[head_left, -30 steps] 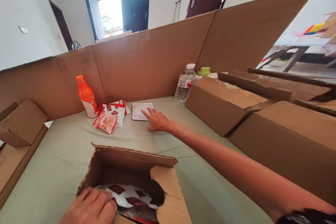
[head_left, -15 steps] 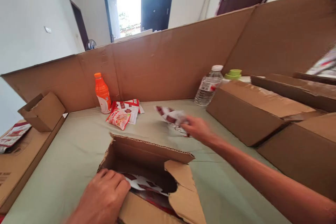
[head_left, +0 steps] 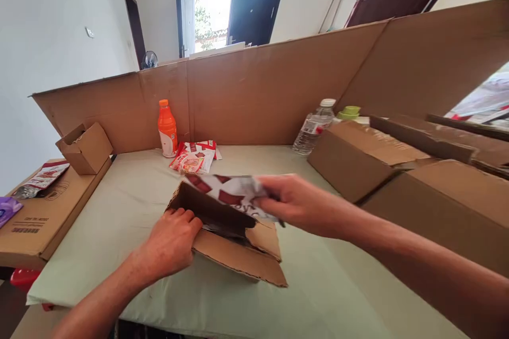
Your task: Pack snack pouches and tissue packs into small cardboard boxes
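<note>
My right hand (head_left: 296, 204) is closed around a white snack packet (head_left: 228, 193) with dark red patches, slightly blurred. The packet hangs over the back part of an open cardboard box (head_left: 238, 259) and hides some of its far side. My left hand (head_left: 177, 238) grips that box by its left edge, fingers bent over the rim. The inside of the box is dark, and its contents are hard to make out. Past the box, a pink and red snack packet (head_left: 191, 161) lies on other red and white packets, beside an orange bottle (head_left: 167, 130).
A clear plastic bottle (head_left: 314, 128) leans near large cardboard boxes (head_left: 345, 156) on the right. A cardboard wall (head_left: 246, 100) closes off the table's back. At left, a small open box (head_left: 89, 149) and a packet (head_left: 43, 177) rest on a flat carton (head_left: 59, 217).
The packet in my right hand has come from beyond the box to over it. The box now appears farther from me and more tilted, with my left hand still on its edge. The view has shifted.
</note>
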Motion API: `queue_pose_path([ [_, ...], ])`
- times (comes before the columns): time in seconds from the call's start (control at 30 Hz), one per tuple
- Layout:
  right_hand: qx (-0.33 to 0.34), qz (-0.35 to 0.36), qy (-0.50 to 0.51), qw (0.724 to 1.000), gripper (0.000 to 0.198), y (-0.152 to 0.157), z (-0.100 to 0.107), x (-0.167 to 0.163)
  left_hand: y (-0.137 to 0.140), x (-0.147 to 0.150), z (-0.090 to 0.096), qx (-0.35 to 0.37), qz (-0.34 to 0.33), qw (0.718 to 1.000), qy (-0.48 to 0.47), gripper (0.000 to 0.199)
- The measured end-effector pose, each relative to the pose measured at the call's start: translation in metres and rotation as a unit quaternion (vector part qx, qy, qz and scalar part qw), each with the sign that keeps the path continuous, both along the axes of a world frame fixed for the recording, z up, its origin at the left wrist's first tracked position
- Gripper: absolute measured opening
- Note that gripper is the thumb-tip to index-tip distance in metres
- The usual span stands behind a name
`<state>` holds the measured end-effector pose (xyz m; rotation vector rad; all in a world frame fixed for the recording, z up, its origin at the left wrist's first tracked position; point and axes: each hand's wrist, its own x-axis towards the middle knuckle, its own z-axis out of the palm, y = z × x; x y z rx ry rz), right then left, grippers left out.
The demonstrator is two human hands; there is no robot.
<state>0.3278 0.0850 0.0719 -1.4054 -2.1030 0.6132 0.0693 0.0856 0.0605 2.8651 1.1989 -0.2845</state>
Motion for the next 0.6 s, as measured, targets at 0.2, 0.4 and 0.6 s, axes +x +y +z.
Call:
queue_pose_path([
  [0.2,-0.059,0.097,-0.149,0.982,0.050,0.020,-0.015,-0.030,-0.001,-0.003,0.003,0.010,-0.001,1.000,0.000,0.030],
  [0.4,-0.057,0.102,-0.255,0.960,0.075,0.012,0.002,-0.036,-0.002,-0.002,-0.002,0.003,0.000,1.000,-0.012,0.028],
  [0.6,-0.085,0.116,-0.348,0.926,0.036,0.022,-0.010,-0.060,-0.005,-0.007,0.008,-0.004,-0.015,1.000,-0.016,0.037],
])
